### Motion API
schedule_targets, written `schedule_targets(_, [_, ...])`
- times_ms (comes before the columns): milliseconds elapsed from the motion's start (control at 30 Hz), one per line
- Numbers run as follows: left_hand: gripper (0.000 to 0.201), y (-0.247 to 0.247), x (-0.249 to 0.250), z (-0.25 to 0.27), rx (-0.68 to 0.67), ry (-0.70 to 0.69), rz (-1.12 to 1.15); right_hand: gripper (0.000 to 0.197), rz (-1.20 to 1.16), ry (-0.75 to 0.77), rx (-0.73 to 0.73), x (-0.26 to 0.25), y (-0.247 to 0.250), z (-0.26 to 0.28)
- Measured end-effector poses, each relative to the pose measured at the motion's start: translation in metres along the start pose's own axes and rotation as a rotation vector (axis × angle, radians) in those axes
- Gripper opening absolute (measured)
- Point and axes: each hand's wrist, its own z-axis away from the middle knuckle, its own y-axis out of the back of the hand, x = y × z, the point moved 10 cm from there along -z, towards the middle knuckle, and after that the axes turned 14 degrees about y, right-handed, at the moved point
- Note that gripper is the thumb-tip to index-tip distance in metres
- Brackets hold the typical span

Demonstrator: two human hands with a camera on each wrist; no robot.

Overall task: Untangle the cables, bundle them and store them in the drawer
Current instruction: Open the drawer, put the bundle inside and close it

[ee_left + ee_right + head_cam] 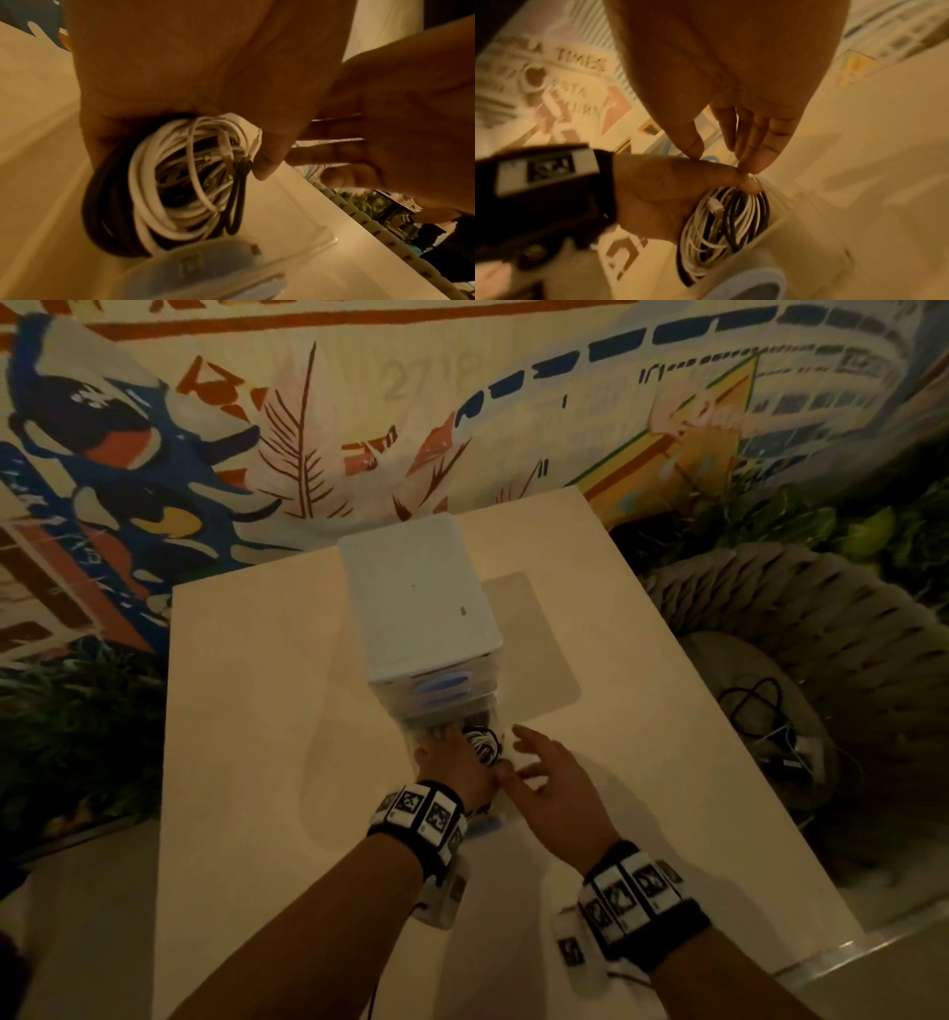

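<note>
Hands (506, 770), pale table (246, 711), mural wall (359, 403)

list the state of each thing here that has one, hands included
cable bundle: coiled, white and black loops together, lowered into the open drawer
bottom drawer: pulled out, open
upper drawers: pushed in, closed
left hand: gripping the cable bundle, thumb pinching its top
right hand: fingers straight, holding nothing, beside the left hand
cables in the woven seat: loose, lying off the table
</note>
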Motion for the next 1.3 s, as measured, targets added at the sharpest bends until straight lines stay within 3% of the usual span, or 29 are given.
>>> schedule_targets(100, [0.084,0.004,0.006,0.007,-0.007,-0.155,-0.151,0.046,0.224,0.204,-0.126,-0.023,-0.02,-0.023])
schedule_targets(200, [0.075,0.016,0.006,0.019,0.002,-0.301,-0.217,0.048,0.317,0.229,-0.233,-0.023,-0.04,-0.027])
schedule_targets(300, [0.032,0.042,0.006,0.04,0.036,-0.421,-0.072,0.046,0.33,0.256,-0.258,-0.023,-0.05,-0.029])
schedule_targets(333, [0.029,0.05,0.005,0.047,0.064,-0.44,-0.05,0.046,0.375,0.29,-0.276,-0.024,-0.054,-0.029])
schedule_targets(433, [0.03,0.057,-0.004,0.051,0.111,-0.426,-0.089,0.064,0.591,0.293,-0.442,-0.009,-0.076,-0.032])
schedule_targets(567, [0.03,0.037,-0.009,0.049,0.019,-0.434,-0.235,0.082,0.806,0.285,-0.625,0.015,-0.109,-0.035])
schedule_targets(667, [0.05,0.024,-0.006,0.054,0.004,-0.425,-0.338,0.082,0.798,0.264,-0.65,0.013,-0.109,-0.035])
schedule_targets(900, [0.063,0.018,-0.001,0.055,0.059,-0.461,-0.471,0.1,0.801,0.192,-0.7,0.017,-0.114,-0.036])
schedule_targets(1000, [0.057,0.022,-0.003,0.052,-0.054,-0.48,-0.364,0.092,0.809,0.157,-0.688,0.007,-0.109,-0.039])
schedule_targets(1067, [0.04,0.038,-0.009,0.06,-0.094,-0.494,-0.293,0.083,0.781,0.147,-0.69,0.01,-0.109,-0.04])
schedule_targets(1167, [0.03,0.085,-0.025,0.074,0.026,-0.526,-0.153,0.099,0.795,0.191,-0.72,0.019,-0.114,-0.041])
schedule_targets(1300, [0.023,0.161,-0.059,0.081,0.182,-0.504,0.249,0.083,0.767,0.277,-0.628,-0.005,-0.099,-0.04])
